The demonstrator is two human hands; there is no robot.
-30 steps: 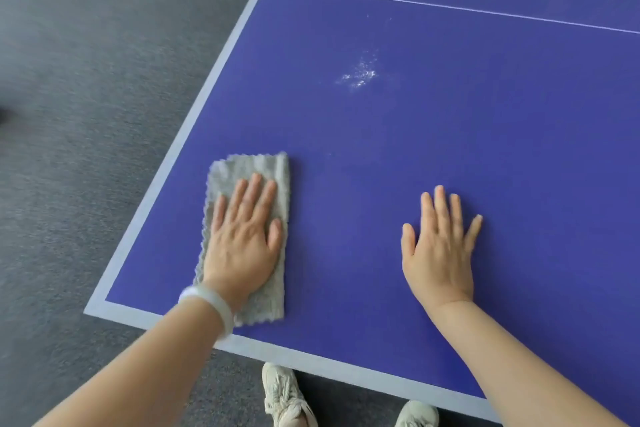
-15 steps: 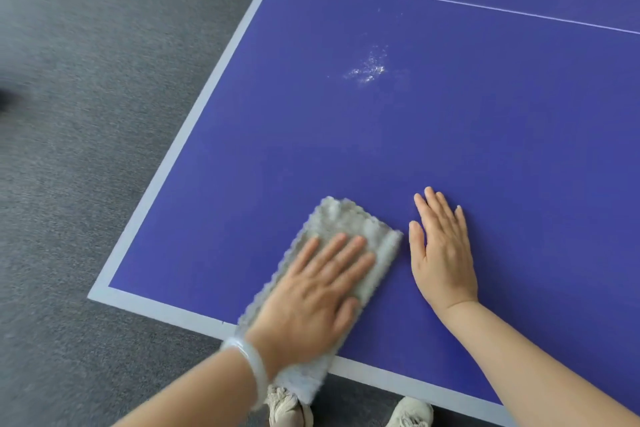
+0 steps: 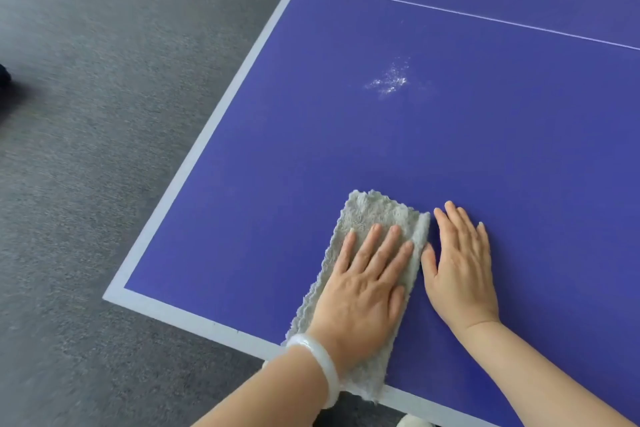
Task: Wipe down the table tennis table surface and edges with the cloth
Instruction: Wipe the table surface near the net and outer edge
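- The left hand (image 3: 363,284) lies flat on the cloth (image 3: 372,218), fingers straight and slightly spread, pressing it down onto the table; nothing is gripped.
- A pale, glossy bangle (image 3: 320,366) circles the left wrist.
- The right hand (image 3: 460,270) rests palm down on the bare blue surface just beside the cloth, fingers straight and together, holding nothing; its thumb sits right at the cloth's right edge.
- The cloth is grey and fluffy with scalloped edges, folded into a long strip. It runs from the playing surface back over the near white border, and its near end hangs a little past the table's edge.
- The table tennis table (image 3: 485,149) is blue with a pale border; its near left corner shows to the left of the hands.
- A patch of white specks (image 3: 389,80) sits on the surface well beyond the hands, short of a thin white line (image 3: 485,19).
- Grey carpet (image 3: 104,149) lies to the left of the table.
- A light-coloured shoe tip (image 3: 414,421) peeks out below the near edge.
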